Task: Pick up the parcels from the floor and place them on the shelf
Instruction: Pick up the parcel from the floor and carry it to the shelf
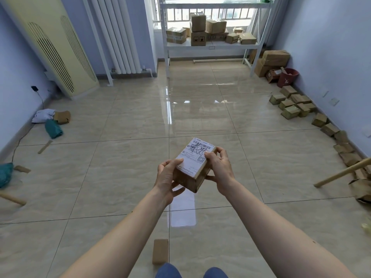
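A small brown cardboard parcel (193,164) with a white shipping label on top is held in front of me, above the tiled floor. My left hand (167,177) grips its left and lower side, and my right hand (219,167) grips its right side. The white metal shelf (210,45) stands at the far end of the room by the window, with several cardboard boxes (198,27) on its middle level. Another small brown parcel (160,251) lies on the floor just in front of my knees.
Several small boxes (291,106) line the right wall, with bigger boxes and a red bucket (287,77) beyond them. Soft bag parcels (53,128) lie at the left wall near a tall air conditioner (50,47). Wooden handles (341,173) lie at both sides.
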`<action>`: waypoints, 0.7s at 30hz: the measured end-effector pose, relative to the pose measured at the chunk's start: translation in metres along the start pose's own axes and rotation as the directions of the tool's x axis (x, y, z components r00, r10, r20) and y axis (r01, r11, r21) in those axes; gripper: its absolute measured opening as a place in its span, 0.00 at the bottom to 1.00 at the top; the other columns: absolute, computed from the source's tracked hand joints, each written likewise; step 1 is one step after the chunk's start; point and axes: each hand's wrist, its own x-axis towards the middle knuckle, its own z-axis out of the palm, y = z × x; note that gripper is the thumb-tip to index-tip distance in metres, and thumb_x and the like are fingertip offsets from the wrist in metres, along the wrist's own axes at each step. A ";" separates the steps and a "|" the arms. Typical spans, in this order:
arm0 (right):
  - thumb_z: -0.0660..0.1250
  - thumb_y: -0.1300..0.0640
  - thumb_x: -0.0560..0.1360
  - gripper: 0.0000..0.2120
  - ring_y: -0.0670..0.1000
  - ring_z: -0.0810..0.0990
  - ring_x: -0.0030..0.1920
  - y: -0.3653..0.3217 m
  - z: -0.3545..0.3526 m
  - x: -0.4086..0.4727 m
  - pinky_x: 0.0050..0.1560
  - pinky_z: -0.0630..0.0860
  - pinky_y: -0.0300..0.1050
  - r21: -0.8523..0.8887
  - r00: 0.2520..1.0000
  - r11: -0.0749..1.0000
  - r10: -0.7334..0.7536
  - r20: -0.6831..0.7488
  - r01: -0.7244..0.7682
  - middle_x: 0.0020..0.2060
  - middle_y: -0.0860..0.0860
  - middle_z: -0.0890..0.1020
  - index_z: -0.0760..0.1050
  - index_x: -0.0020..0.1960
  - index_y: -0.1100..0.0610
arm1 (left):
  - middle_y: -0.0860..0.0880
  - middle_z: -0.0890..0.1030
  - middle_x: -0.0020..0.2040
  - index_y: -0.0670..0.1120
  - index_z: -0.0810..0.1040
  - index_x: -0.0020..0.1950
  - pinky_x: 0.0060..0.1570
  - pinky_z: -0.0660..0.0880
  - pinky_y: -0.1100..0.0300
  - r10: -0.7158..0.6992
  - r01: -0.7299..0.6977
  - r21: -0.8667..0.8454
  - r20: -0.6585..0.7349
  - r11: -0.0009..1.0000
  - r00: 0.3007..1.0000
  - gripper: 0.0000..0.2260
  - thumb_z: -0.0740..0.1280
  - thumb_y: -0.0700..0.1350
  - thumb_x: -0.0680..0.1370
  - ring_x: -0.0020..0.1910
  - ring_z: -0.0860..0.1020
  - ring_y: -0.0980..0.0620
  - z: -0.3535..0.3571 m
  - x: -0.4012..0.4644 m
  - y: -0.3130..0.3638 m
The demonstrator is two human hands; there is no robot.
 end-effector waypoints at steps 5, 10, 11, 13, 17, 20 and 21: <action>0.64 0.55 0.78 0.15 0.54 0.81 0.53 -0.011 -0.004 -0.001 0.37 0.81 0.49 -0.069 0.999 0.998 -0.001 0.042 0.004 0.59 0.57 0.82 0.70 0.64 0.50 | 0.45 0.81 0.51 0.47 0.73 0.69 0.41 0.80 0.55 -0.010 0.002 0.119 0.072 0.993 0.997 0.26 0.71 0.50 0.72 0.47 0.80 0.45 -0.002 -0.004 0.009; 0.67 0.51 0.78 0.24 0.50 0.81 0.51 -0.011 -0.001 -0.004 0.45 0.82 0.55 -0.055 0.999 0.998 0.000 0.037 0.002 0.53 0.51 0.81 0.64 0.71 0.45 | 0.46 0.82 0.53 0.49 0.73 0.68 0.40 0.80 0.53 0.040 -0.052 0.110 0.107 0.993 0.993 0.21 0.69 0.48 0.75 0.49 0.80 0.46 0.001 -0.007 0.009; 0.68 0.48 0.77 0.26 0.51 0.81 0.52 -0.009 0.001 -0.005 0.51 0.82 0.59 -0.081 1.000 0.997 0.000 0.029 0.003 0.54 0.51 0.81 0.63 0.72 0.44 | 0.46 0.82 0.53 0.50 0.73 0.68 0.41 0.80 0.53 0.052 -0.065 0.109 0.111 0.992 0.992 0.21 0.69 0.48 0.75 0.50 0.80 0.46 0.002 -0.007 0.009; 0.70 0.40 0.71 0.31 0.53 0.82 0.56 -0.004 0.004 -0.009 0.57 0.79 0.66 -0.153 1.000 0.988 -0.010 0.014 0.012 0.58 0.53 0.81 0.63 0.70 0.42 | 0.45 0.82 0.54 0.50 0.73 0.68 0.47 0.81 0.49 0.076 -0.087 0.106 0.107 0.991 0.991 0.21 0.70 0.48 0.76 0.52 0.81 0.46 0.004 -0.007 0.008; 0.70 0.41 0.73 0.27 0.53 0.84 0.53 0.002 0.004 -0.016 0.53 0.82 0.62 -0.115 1.000 0.993 0.002 0.017 0.000 0.58 0.56 0.82 0.65 0.67 0.47 | 0.44 0.82 0.57 0.51 0.71 0.68 0.58 0.79 0.44 0.093 -0.104 0.111 0.102 0.988 0.990 0.22 0.71 0.48 0.76 0.54 0.81 0.43 0.007 -0.004 0.006; 0.67 0.48 0.78 0.21 0.52 0.85 0.49 0.002 0.001 -0.014 0.50 0.84 0.58 -0.077 1.000 0.997 -0.002 0.008 0.003 0.56 0.56 0.83 0.67 0.68 0.51 | 0.45 0.81 0.56 0.53 0.70 0.69 0.62 0.76 0.41 0.074 -0.090 0.140 0.119 0.986 0.990 0.22 0.71 0.50 0.76 0.56 0.80 0.43 0.010 -0.004 0.003; 0.67 0.48 0.78 0.21 0.52 0.85 0.49 0.002 0.000 -0.014 0.50 0.84 0.58 -0.082 1.000 0.997 -0.011 -0.002 0.011 0.56 0.56 0.83 0.68 0.68 0.52 | 0.45 0.81 0.55 0.53 0.69 0.69 0.63 0.75 0.41 0.072 -0.091 0.160 0.123 0.983 0.990 0.22 0.71 0.51 0.76 0.56 0.79 0.43 0.011 -0.004 0.003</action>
